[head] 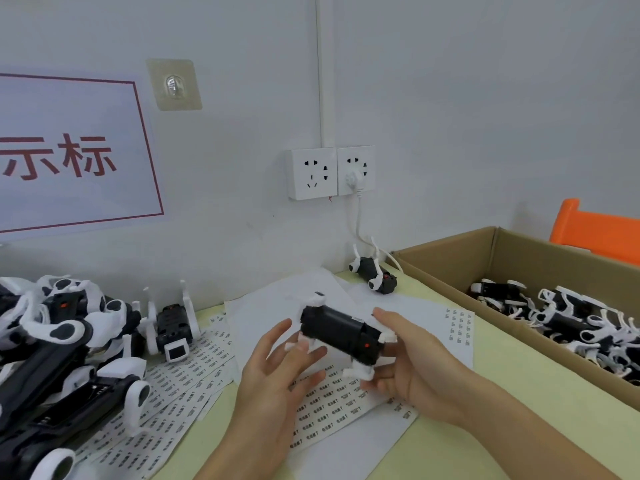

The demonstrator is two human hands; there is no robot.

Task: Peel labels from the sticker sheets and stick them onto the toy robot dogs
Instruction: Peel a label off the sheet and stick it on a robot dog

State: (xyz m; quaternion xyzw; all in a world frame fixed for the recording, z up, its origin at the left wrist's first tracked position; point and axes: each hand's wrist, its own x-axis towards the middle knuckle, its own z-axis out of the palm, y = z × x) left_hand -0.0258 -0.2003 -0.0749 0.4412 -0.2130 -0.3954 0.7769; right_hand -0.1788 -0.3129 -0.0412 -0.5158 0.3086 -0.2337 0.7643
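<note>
Pale matte tabletop (502, 427); both hands (346, 368) cradle a boxy black toy dog (341, 332).

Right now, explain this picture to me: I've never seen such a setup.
No machine here: a head-worn camera looks down at a person's two hands. The right hand holds a black-and-white toy dog above the table; the left hand touches it with open fingers. Sticker sheets lie spread beneath. A pile of dogs sits at left, one dog by the wall, and more fill the box at right.
</note>
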